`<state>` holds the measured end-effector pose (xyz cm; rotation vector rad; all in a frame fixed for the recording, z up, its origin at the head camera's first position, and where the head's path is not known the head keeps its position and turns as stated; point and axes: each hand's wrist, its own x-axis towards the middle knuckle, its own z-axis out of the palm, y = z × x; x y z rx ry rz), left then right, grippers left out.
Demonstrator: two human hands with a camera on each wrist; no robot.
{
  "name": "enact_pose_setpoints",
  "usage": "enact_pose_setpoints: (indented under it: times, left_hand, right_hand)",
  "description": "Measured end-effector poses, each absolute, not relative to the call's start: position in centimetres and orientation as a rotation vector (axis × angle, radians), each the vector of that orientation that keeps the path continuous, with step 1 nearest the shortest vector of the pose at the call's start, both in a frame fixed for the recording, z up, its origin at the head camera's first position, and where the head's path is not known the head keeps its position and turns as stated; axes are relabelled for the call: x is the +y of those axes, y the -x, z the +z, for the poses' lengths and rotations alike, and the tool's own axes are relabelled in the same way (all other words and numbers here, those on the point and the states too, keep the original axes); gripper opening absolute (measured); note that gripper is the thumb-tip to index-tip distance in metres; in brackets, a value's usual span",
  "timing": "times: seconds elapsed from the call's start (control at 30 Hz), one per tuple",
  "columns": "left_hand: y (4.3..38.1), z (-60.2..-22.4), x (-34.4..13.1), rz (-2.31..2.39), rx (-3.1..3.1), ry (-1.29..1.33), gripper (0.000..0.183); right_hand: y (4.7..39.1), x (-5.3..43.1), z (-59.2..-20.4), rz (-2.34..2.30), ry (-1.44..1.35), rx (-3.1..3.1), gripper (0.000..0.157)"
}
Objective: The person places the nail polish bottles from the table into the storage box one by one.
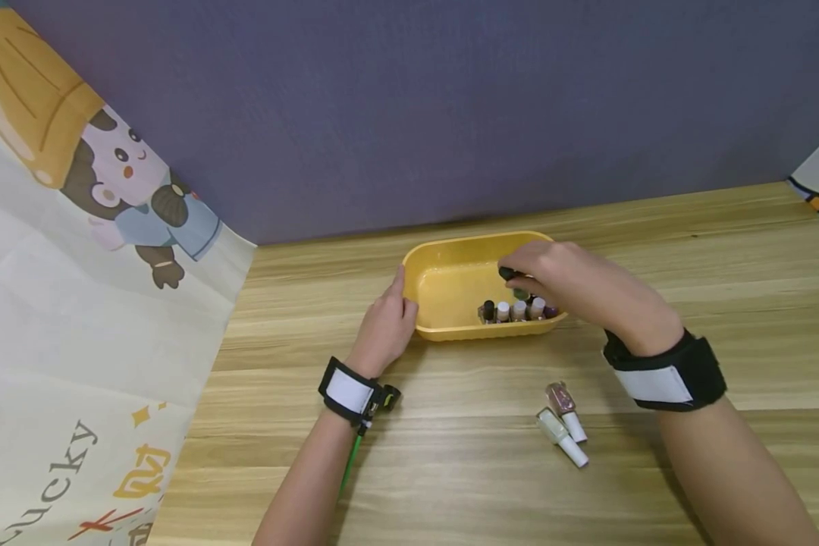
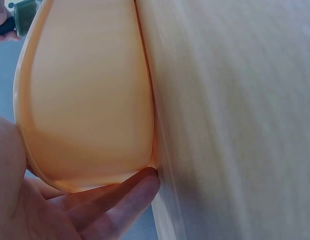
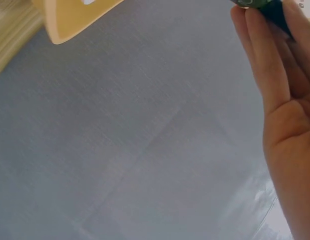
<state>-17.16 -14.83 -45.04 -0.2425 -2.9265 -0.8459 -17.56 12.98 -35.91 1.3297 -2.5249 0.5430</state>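
A yellow tray (image 1: 444, 331) sits on the wooden table, and my left hand (image 1: 384, 326) holds it by its left end. In the left wrist view, fingers (image 2: 129, 197) lie against the tray's outer end wall. Over the tray's right half, my right hand (image 1: 553, 277) pinches a green nail polish bottle (image 1: 521, 293) by its dark cap (image 1: 507, 272). Below it, several nail polish bottles (image 1: 503, 312) with white and dark caps stand in a row along the tray's near wall. The right hand partly hides the tray's right end.
Nearer me on the table (image 1: 450, 455) lie two more nail polish bottles, one pinkish (image 1: 560, 397) and one pale green (image 1: 553, 426), both with white caps. A dark blue-grey panel (image 1: 450, 114) rises behind the tray. To the left hangs a printed cloth (image 1: 75, 326).
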Motion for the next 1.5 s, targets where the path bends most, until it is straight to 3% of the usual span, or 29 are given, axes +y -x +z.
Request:
enact_pose_setpoints:
  times: [0.2,0.57,1.5]
  left_hand:
    - [17.2,-45.1,-14.9,-0.847,-2.927,0.248,0.059]
    - [17.2,-45.0,-14.9,-0.851,-2.918,0.249,0.059]
    - [17.2,-45.2,-14.9,-0.842,-2.927,0.256,0.061]
  right_hand:
    - [18.1,13.2,-36.4,0.571,-1.314,-2.544,0.004]
    - [18.6,13.3,-37.0,0.566,-1.247,-2.640,0.015]
    - [20.4,13.3,-39.0,0.536,-1.235,-2.812,0.010]
